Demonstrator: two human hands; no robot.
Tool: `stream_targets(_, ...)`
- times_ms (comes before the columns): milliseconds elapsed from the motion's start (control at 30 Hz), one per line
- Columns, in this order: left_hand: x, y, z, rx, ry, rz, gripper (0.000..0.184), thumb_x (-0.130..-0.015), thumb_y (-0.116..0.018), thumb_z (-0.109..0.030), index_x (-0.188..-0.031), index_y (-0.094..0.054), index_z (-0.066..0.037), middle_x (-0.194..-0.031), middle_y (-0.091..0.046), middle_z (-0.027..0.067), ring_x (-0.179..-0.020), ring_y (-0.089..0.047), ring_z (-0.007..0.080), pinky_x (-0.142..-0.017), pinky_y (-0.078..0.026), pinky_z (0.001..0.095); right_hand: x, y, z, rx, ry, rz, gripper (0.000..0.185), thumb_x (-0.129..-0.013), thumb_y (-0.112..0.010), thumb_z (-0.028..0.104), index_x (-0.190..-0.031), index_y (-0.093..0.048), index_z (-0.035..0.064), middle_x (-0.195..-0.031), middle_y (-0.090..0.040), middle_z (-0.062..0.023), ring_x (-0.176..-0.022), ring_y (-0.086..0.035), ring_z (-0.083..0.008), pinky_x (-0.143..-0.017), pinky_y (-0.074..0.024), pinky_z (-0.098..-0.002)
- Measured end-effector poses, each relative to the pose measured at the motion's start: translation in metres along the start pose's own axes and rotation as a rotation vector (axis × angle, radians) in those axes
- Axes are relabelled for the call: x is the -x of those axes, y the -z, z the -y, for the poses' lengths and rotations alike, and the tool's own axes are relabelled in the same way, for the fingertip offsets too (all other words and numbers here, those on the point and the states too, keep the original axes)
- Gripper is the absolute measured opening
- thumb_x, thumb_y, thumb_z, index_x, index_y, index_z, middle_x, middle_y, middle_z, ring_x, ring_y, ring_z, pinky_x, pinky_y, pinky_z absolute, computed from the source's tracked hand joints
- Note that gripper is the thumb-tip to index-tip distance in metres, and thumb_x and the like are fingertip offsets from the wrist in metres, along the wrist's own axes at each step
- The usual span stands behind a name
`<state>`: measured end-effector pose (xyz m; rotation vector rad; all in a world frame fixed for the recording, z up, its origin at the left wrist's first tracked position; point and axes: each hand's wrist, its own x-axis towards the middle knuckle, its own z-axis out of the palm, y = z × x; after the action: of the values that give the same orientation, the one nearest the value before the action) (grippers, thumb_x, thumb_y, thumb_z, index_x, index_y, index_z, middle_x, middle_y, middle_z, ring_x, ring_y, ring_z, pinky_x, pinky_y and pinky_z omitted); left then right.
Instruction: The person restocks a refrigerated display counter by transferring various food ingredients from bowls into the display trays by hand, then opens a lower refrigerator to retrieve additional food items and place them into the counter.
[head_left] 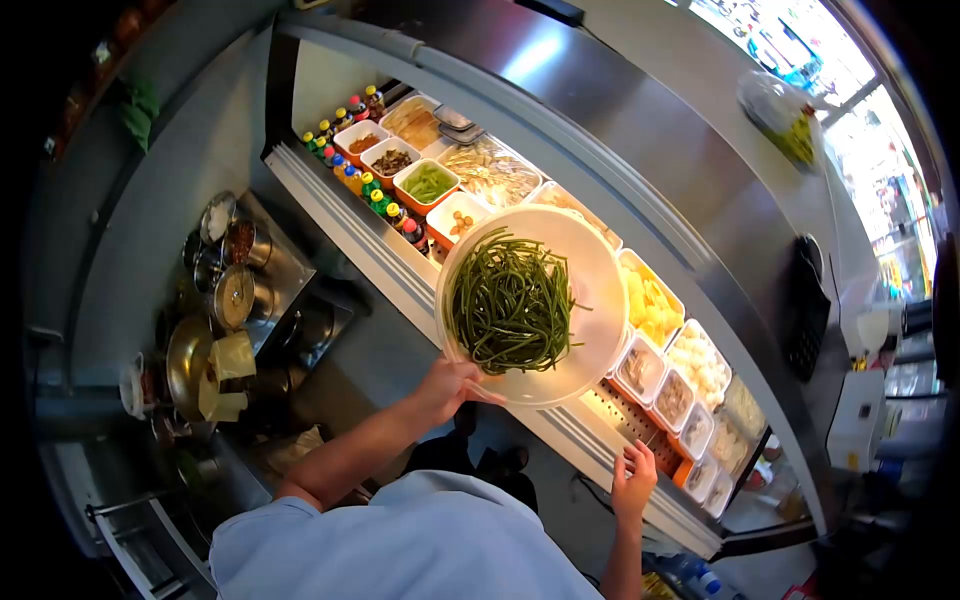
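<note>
My left hand (450,391) grips the near rim of a large whitish plastic basin (603,305), with its fingers under the edge. A heap of long, thin green stalks, like green beans, (510,305) lies in it, mostly to the left. The basin is held over the front edge of a lit display case and hides part of the trays behind it. My right hand (633,478) is apart from the basin, near the case's front ledge. Its fingers are loosely bent and spread, and nothing shows in them.
Food trays (428,183) and several small drink bottles (380,202) line the display case. White boxes of food (672,398) stand at its right. To my left, metal pots (236,297) crowd a steel counter. A plastic bag (785,115) sits on the upper counter.
</note>
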<state>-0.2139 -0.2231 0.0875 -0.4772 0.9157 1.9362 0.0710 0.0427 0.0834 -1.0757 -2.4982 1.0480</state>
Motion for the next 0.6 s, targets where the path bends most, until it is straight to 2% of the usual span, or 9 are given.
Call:
stream_targets(33, 0.015, -0.008, 0.002, -0.099, -0.045, -0.026, 0.042, -0.079, -0.046, 0.013, -0.121, -0.045, 0.012, -0.107, -0.06, 0.0214, -0.094, -0.067, 0.0428, -0.083, -0.059, 0.0635, 0.017, 0.007, -0.009, -0.017, -0.007, -0.011, 0.019, -0.087, -0.066, 0.002, -0.104, -0.066, -0.0051, -0.122, -0.062, -0.0166, -0.091, -0.068, -0.0219, -0.074, -0.0585, -0.0302)
stream_targets(100, 0.033, -0.008, 0.009, -0.103, -0.016, 0.001, 0.043, -0.081, -0.046, 0.011, -0.124, -0.045, 0.012, -0.116, -0.06, 0.0229, -0.096, -0.067, 0.044, -0.084, -0.059, 0.0635, 0.046, 0.021, -0.029, 0.002, -0.025, -0.109, 0.017, -0.088, -0.065, 0.002, -0.103, -0.066, -0.0056, -0.123, -0.061, -0.0167, -0.088, -0.068, -0.0214, -0.073, -0.0583, -0.0303)
stream_targets(167, 0.048, -0.003, 0.035, -0.106, 0.174, 0.11, 0.044, -0.082, -0.047, 0.011, -0.126, -0.045, 0.012, -0.116, -0.059, 0.0243, -0.097, -0.067, 0.0452, -0.085, -0.058, 0.064, 0.083, 0.035, -0.044, 0.058, -0.103, -0.184, 0.013, -0.088, -0.068, 0.007, -0.097, -0.068, -0.0024, -0.086, -0.07, -0.014, -0.071, -0.067, -0.0213, -0.063, -0.0524, -0.0311)
stream_targets(233, 0.056, -0.011, 0.069, -0.155, 0.238, 0.053, 0.045, -0.082, -0.047, 0.012, -0.127, -0.046, 0.01, -0.118, -0.059, 0.0235, -0.1, -0.065, 0.0445, -0.084, -0.058, 0.064, 0.124, 0.045, -0.064, 0.148, -0.248, -0.238, 0.016, -0.088, -0.071, 0.012, -0.08, -0.067, -0.0012, -0.061, -0.063, -0.0085, -0.058, -0.061, -0.0174, -0.057, -0.0481, -0.0297)
stream_targets(300, 0.074, -0.026, 0.108, -0.176, 0.219, 0.137, 0.026, -0.081, -0.051, 0.013, -0.107, -0.053, 0.013, -0.1, -0.057, 0.0221, -0.102, -0.063, 0.049, -0.084, -0.056, 0.0683, 0.17, 0.057, -0.092, 0.146, -0.332, -0.305, 0.025, -0.089, -0.071, 0.015, -0.072, -0.063, -0.0005, -0.056, -0.06, -0.0072, -0.055, -0.06, -0.0147, -0.055, -0.0463, -0.0287)
stream_targets(333, 0.084, -0.033, 0.127, -0.191, 0.218, 0.142, 0.026, -0.081, -0.051, 0.013, -0.107, -0.053, 0.013, -0.1, -0.057, 0.0221, -0.102, -0.063, 0.049, -0.084, -0.056, 0.0683, 0.194, 0.065, -0.109, 0.155, -0.412, -0.367, 0.034, -0.09, -0.071, 0.017, -0.063, -0.059, 0.0002, -0.052, -0.058, -0.0058, -0.052, -0.058, -0.0119, -0.053, -0.0445, -0.0277)
stream_targets(500, 0.139, -0.051, 0.227, -0.232, 0.379, 0.266, 0.038, -0.081, -0.05, 0.013, -0.118, -0.052, 0.009, -0.11, -0.055, 0.0187, -0.09, -0.064, 0.0402, -0.083, -0.057, 0.0668, 0.337, 0.095, -0.201, -0.038, -0.472, -0.618, 0.044, -0.089, -0.072, 0.016, -0.057, -0.046, -0.0001, -0.048, -0.051, -0.0043, -0.051, -0.056, -0.0122, -0.052, -0.0435, -0.0301)
stream_targets(567, 0.162, -0.058, 0.261, -0.297, 0.404, 0.259, 0.045, -0.081, -0.051, 0.013, -0.126, -0.048, 0.007, -0.114, -0.056, 0.0204, -0.094, -0.064, 0.0415, -0.083, -0.058, 0.0659, 0.395, 0.112, -0.241, 0.091, -0.688, -0.446, 0.016, -0.084, -0.075, 0.011, -0.086, -0.064, -0.0015, -0.074, -0.067, -0.0127, -0.072, -0.067, -0.0202, -0.065, -0.0523, -0.032)
stream_targets(600, 0.169, -0.06, 0.276, -0.318, 0.424, 0.275, 0.047, -0.081, -0.051, 0.012, -0.127, -0.046, 0.007, -0.111, -0.055, 0.0196, -0.092, -0.064, 0.0406, -0.082, -0.058, 0.0665, 0.415, 0.112, -0.239, 0.079, -0.708, -0.474, 0.016, -0.084, -0.075, 0.011, -0.086, -0.064, -0.0015, -0.074, -0.067, -0.0127, -0.072, -0.067, -0.0202, -0.065, -0.0523, -0.032)
